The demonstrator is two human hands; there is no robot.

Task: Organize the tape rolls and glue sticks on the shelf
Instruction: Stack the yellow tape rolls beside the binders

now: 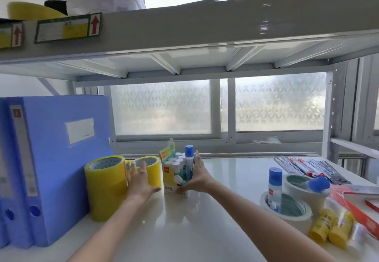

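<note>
forearms (pixel 256 216) extended; left hand (pixel 141 181) braces tape rolls (pixel 104 179) flat-fingered; right hand (pixel 198 177), fingers straight, presses glue stick box (pixel 170 179), likely grouping them.

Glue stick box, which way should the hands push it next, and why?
Probably slide it a little left. The right hand lies flat against the right side of the glue stick box, the left hand rests on the yellow tape rolls, and a thin gap seems to show between box and rolls.
</note>
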